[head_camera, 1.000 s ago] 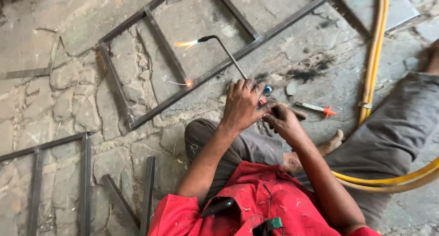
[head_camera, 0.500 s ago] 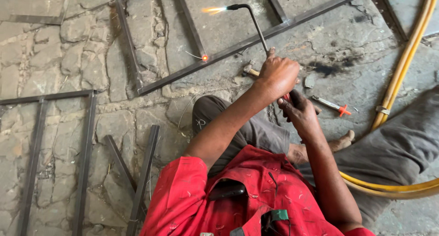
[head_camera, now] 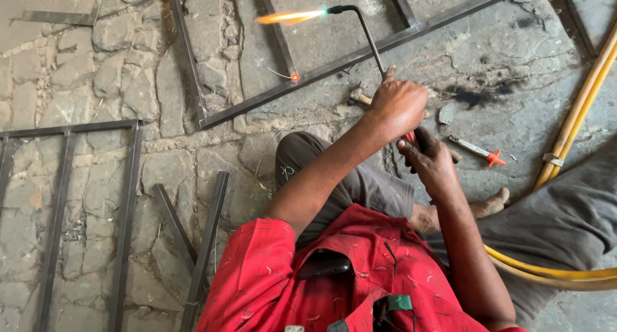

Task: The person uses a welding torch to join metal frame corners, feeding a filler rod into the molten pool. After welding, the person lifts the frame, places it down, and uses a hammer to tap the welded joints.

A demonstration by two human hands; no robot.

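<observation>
Gripping lit torch point(head_camera: 360, 23), both hands, left hand point(head_camera: 398, 104), right hand point(head_camera: 432, 161), steel frame point(head_camera: 360, 55) beneath, hoses point(head_camera: 578, 113) beside

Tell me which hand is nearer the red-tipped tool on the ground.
Right. The right hand, low on the torch, sits just left of the red-tipped tool. The left hand grips the torch higher up, farther from it.
</observation>
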